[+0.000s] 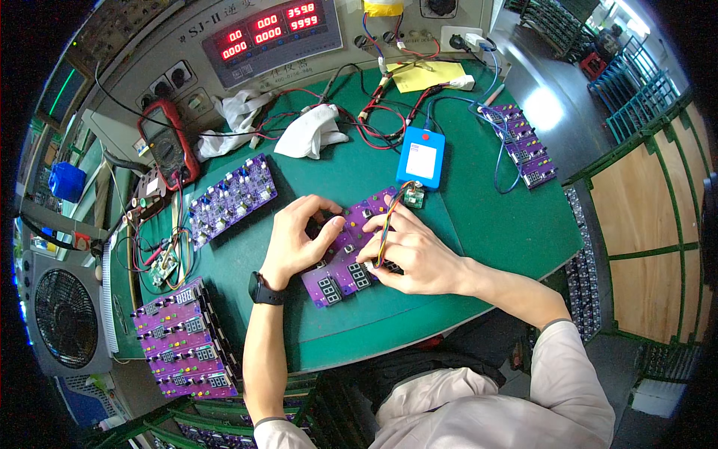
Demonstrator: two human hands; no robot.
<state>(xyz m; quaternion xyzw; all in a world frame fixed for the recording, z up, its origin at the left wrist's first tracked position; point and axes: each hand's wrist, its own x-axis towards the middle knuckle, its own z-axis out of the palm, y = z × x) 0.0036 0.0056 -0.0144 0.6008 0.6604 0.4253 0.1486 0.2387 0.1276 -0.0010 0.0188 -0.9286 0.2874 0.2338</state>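
Observation:
A purple circuit board panel [340, 286] with digit displays and small buttons lies at a slant on the green mat before me. My left hand [299, 236], a black watch on its wrist, curls over the panel's left side with thumb and fingers on it. At the panel's right part, my right hand [419, 254] pinches the end of a multicoloured wire cable [387, 224] against the board; its fingers partly hide the plug. The cable runs up to a small green board [413, 196] at the lower end of a blue box [421, 157].
Another purple board [233, 198] lies left, component side up. Stacked purple display boards [183, 340] stand at the near left; more boards [527, 150] lie far right under a blue cable. A red multimeter [168, 142], white cloths [310, 131] and tangled wires lie before the instrument panel [277, 45].

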